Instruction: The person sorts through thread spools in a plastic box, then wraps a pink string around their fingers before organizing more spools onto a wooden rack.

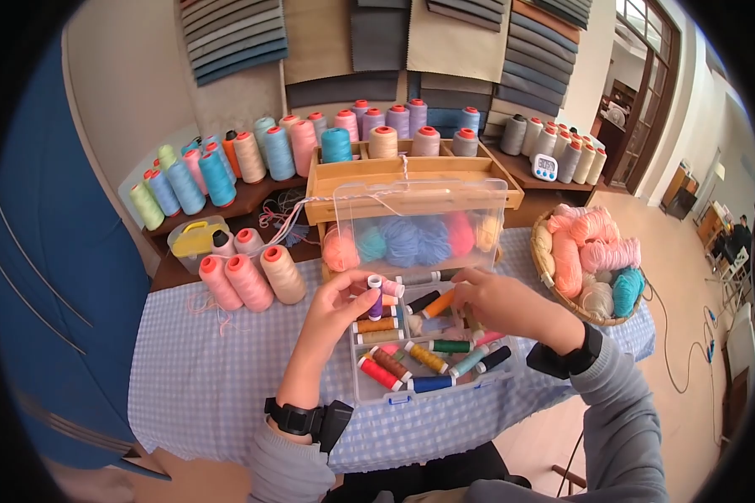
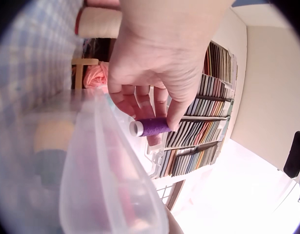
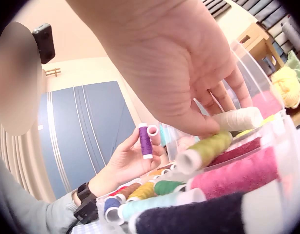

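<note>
My left hand [image 1: 344, 302] pinches a purple thread spool [image 1: 376, 299] upright over the left part of the clear plastic box [image 1: 367, 396]. A pink spool [image 3: 153, 133] shows close behind the purple one, by the same fingers. Inside the right half of the box is my right hand [image 1: 499, 306], reaching down. Its thumb is right at a white spool [image 3: 241, 118] and an olive-yellow spool [image 3: 211, 149]; the other fingertips are hidden behind the white one. I cannot tell whether it grips either. An orange spool [image 1: 438, 303] lies beside that hand.
Several spools, among them red [image 1: 380, 374] and blue [image 1: 431, 384], lie in the box's front section. Its raised clear lid [image 1: 419, 201] stands behind, with yarn balls beyond. A yarn basket [image 1: 542, 267] sits right, thread cones [image 1: 249, 281] left, a wooden rack [image 1: 503, 191] at the back.
</note>
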`<state>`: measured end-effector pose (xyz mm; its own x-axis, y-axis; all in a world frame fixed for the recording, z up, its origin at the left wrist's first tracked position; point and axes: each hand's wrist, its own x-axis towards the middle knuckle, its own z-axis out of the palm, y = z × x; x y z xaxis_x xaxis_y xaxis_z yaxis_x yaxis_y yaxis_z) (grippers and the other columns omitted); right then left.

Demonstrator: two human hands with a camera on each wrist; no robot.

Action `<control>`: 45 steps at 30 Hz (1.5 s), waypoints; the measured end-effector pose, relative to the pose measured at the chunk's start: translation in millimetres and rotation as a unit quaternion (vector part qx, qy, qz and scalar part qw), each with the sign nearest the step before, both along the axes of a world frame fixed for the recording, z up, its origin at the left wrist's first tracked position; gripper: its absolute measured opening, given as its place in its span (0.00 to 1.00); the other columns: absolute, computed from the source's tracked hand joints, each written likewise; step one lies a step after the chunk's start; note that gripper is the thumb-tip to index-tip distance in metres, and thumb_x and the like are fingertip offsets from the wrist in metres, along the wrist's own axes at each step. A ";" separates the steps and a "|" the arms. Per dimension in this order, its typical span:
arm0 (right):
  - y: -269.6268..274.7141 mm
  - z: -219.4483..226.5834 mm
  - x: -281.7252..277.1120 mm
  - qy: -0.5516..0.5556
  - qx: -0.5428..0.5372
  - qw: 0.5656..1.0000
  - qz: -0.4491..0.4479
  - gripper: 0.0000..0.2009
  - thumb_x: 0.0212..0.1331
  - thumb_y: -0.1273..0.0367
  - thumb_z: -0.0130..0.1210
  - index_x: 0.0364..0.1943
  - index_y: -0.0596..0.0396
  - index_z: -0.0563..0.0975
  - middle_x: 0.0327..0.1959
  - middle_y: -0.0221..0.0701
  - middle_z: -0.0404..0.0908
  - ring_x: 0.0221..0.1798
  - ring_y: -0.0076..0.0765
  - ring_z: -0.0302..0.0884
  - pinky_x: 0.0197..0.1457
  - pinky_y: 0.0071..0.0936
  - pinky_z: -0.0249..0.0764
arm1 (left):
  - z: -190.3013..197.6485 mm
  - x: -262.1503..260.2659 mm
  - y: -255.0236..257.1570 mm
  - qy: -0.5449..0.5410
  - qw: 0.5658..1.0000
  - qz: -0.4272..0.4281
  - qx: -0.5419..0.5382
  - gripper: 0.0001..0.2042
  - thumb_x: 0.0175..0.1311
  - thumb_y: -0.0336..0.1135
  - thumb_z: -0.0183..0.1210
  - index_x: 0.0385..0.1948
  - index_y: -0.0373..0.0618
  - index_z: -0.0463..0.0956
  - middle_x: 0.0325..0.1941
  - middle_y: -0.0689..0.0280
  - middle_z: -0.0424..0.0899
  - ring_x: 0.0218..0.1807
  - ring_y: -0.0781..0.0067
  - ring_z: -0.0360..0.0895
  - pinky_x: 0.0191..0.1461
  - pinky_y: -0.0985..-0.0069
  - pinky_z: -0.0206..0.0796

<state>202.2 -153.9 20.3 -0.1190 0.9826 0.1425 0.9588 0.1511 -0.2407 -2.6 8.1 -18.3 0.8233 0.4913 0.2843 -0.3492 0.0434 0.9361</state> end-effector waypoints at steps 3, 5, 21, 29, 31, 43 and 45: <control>-4.6 -0.6 10.4 -0.014 -0.018 0.999 -0.039 0.08 0.45 0.77 0.50 0.33 0.56 0.72 0.42 0.37 0.68 0.46 0.44 0.69 0.47 0.34 0.69 | -2.3 1.0 -1.0 0.004 1.000 0.007 0.003 0.10 0.60 0.31 0.53 0.40 0.38 0.71 0.40 0.60 0.79 0.40 0.72 0.78 0.40 0.81 0.68; -5.0 -1.7 12.0 0.020 -0.018 0.999 -0.035 0.11 0.45 0.75 0.51 0.37 0.56 0.71 0.42 0.38 0.68 0.46 0.44 0.68 0.47 0.34 0.68 | 0.1 0.6 -3.4 0.012 1.000 0.015 -0.008 0.10 0.61 0.32 0.53 0.40 0.37 0.71 0.40 0.60 0.79 0.41 0.70 0.78 0.40 0.81 0.68; 11.2 -8.1 -7.3 -0.074 0.049 0.994 -0.058 0.14 0.38 0.70 0.60 0.33 0.55 0.75 0.34 0.34 0.72 0.41 0.41 0.72 0.40 0.31 0.72 | -3.4 1.1 -4.2 0.047 0.998 0.038 0.025 0.10 0.62 0.33 0.50 0.41 0.38 0.70 0.40 0.62 0.78 0.45 0.72 0.74 0.53 0.76 0.60; 23.8 -15.2 -24.8 -0.145 0.068 0.982 -0.100 0.14 0.35 0.69 0.62 0.31 0.54 0.76 0.34 0.34 0.74 0.40 0.38 0.73 0.38 0.30 0.73 | -0.7 0.8 -5.5 0.028 0.999 0.038 0.016 0.10 0.62 0.34 0.51 0.41 0.39 0.70 0.41 0.64 0.77 0.45 0.76 0.72 0.52 0.78 0.59; 24.7 -14.3 -22.7 -0.141 0.076 0.982 -0.098 0.14 0.34 0.69 0.62 0.31 0.54 0.76 0.34 0.34 0.74 0.40 0.38 0.73 0.38 0.30 0.73 | -2.1 1.1 -4.3 0.029 0.999 0.036 0.017 0.10 0.62 0.34 0.51 0.41 0.39 0.70 0.41 0.65 0.77 0.45 0.77 0.72 0.52 0.78 0.59; 31.7 -20.4 -23.4 -0.106 0.030 0.992 -0.054 0.08 0.40 0.69 0.58 0.25 0.56 0.75 0.27 0.35 0.73 0.36 0.40 0.74 0.38 0.33 0.72 | 2.1 3.6 -10.5 0.028 0.999 0.044 0.009 0.10 0.60 0.33 0.54 0.39 0.38 0.71 0.38 0.64 0.78 0.40 0.79 0.74 0.45 0.80 0.66; 31.7 -19.4 -24.4 -0.080 0.018 0.995 -0.052 0.08 0.40 0.69 0.58 0.25 0.57 0.75 0.26 0.36 0.73 0.34 0.42 0.74 0.37 0.34 0.72 | 2.2 3.2 -10.3 0.031 0.999 0.029 0.013 0.10 0.60 0.33 0.54 0.39 0.38 0.71 0.37 0.64 0.78 0.40 0.78 0.74 0.45 0.80 0.66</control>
